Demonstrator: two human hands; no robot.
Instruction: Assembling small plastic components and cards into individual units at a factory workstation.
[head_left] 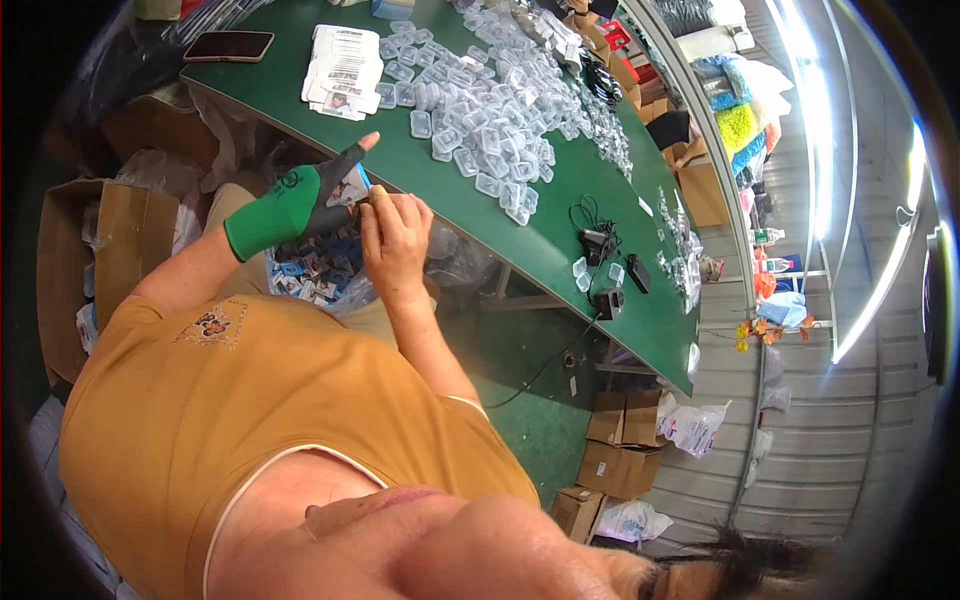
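Observation:
My left hand [300,200] wears a green glove with dark fingers, its bare thumb tip sticking out. It holds a small printed card [349,187] with a picture and a blue edge, just off the table's near edge. My bare right hand [398,235] is closed at the card's right edge, fingers bent and pinched together; what lies under the fingertips is hidden. Beneath both hands, a heap of small picture packs [312,278] lies near my lap. On the table beyond, a stack of white printed cards [342,62] lies flat.
Many small clear plastic cases [490,125] are spread over the green table [440,200]. A phone [228,46] lies at the far left corner. A black cable with an adapter [600,243] sits to the right. Cardboard boxes stand at left [142,225] and lower right [617,468].

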